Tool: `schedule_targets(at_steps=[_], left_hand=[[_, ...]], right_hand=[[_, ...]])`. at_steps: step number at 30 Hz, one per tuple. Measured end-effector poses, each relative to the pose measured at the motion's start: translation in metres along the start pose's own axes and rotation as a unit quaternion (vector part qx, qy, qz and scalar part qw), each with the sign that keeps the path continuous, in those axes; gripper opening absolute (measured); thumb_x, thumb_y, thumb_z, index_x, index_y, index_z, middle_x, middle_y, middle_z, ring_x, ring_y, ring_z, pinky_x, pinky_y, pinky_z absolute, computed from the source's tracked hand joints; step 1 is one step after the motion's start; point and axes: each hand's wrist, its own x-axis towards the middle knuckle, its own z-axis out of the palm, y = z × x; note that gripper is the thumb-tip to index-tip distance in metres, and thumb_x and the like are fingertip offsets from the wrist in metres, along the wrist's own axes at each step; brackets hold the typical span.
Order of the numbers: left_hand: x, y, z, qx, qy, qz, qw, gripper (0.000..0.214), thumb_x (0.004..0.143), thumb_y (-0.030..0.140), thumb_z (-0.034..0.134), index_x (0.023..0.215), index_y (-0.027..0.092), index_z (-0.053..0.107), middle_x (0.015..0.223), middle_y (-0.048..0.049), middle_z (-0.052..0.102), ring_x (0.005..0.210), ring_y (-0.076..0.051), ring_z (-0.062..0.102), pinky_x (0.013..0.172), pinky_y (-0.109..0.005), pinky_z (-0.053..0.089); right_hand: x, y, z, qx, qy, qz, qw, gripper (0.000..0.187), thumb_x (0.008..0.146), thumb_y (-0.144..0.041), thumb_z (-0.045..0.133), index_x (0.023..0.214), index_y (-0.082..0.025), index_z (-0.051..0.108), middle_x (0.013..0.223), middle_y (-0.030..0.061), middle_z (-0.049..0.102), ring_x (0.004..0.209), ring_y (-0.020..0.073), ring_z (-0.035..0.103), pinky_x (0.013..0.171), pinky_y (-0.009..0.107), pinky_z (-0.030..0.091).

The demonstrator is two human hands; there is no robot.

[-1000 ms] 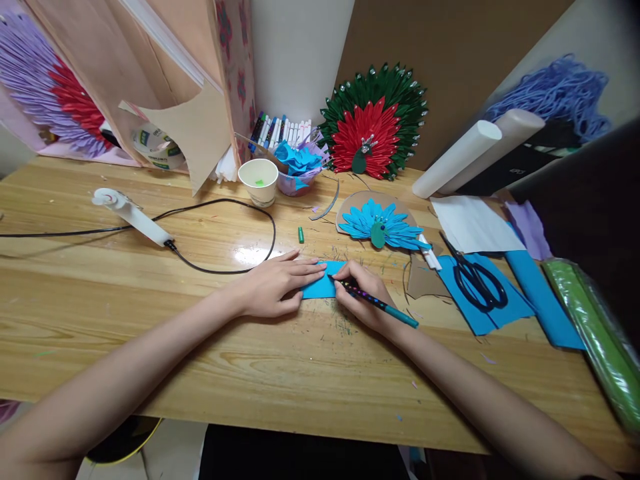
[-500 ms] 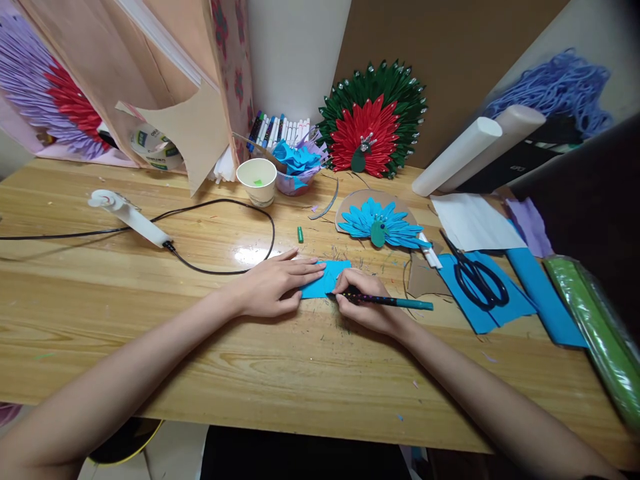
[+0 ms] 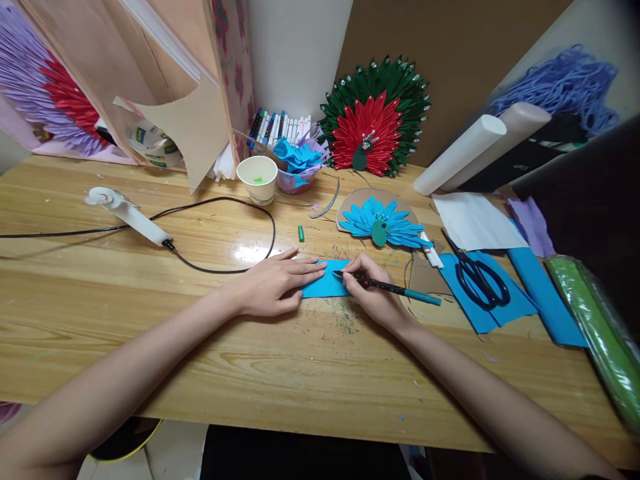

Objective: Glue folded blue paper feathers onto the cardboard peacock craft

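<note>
A strip of blue crepe paper [image 3: 325,285] lies on the wooden table between my two hands. My left hand [image 3: 277,283] rests flat on its left end, fingers stretched out. In my right hand [image 3: 375,290] is a marker [image 3: 400,289] with a dark patterned barrel and a teal end, its tip at the paper's upper middle. Just behind the paper lies a small green marker cap [image 3: 301,233]. Beyond my right hand sits a blue paper peacock [image 3: 383,223] on a round cardboard piece.
A white glue gun [image 3: 130,217] with a looping black cord lies at left. A paper cup [image 3: 257,180] and a bowl of scraps [image 3: 295,181] stand behind. Black scissors [image 3: 483,283] rest on blue paper at right. A green-and-red peacock [image 3: 373,123] leans against the back.
My right hand has moved slightly right, and the marker tip has shifted from the paper's lower edge up toward its upper part. My left hand stays in place.
</note>
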Motion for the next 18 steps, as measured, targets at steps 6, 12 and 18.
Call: schedule_targets(at_steps=[6, 12, 18], left_hand=[[0.0003, 0.0014, -0.0014, 0.011, -0.007, -0.004, 1.000, 0.059, 0.081, 0.018, 0.042, 0.139, 0.022, 0.031, 0.144, -0.0024, 0.033, 0.134, -0.020, 0.029, 0.113, -0.046, 0.013], [0.0004, 0.0016, -0.0008, 0.012, -0.009, -0.003, 1.000, 0.060, 0.081, 0.017, 0.042, 0.139, 0.022, 0.030, 0.144, -0.0026, 0.032, 0.134, -0.020, 0.029, 0.113, -0.047, 0.012], [-0.0003, 0.0013, -0.0008, 0.012, -0.011, -0.005, 1.000, 0.059, 0.082, 0.017, 0.041, 0.139, 0.021, 0.029, 0.144, -0.0029, 0.033, 0.134, -0.019, 0.029, 0.113, -0.047, 0.012]], right_hand=[[0.0010, -0.0043, 0.0043, -0.079, 0.006, -0.069, 0.994, 0.010, 0.073, -0.012, 0.049, 0.071, -0.021, 0.044, 0.068, 0.0002, 0.051, 0.067, 0.0158, 0.050, 0.061, 0.027, 0.037], [-0.0005, 0.0013, 0.0041, -0.043, 0.001, -0.073, 0.996, 0.014, 0.069, -0.009, 0.047, 0.065, -0.021, 0.040, 0.066, 0.0002, 0.051, 0.068, 0.0169, 0.053, 0.060, 0.027, 0.039], [-0.0020, 0.0023, -0.0003, -0.016, -0.027, -0.071, 0.997, 0.017, 0.066, -0.009, 0.045, 0.059, -0.021, 0.035, 0.059, -0.0012, 0.046, 0.072, 0.0190, 0.058, 0.061, 0.028, 0.041]])
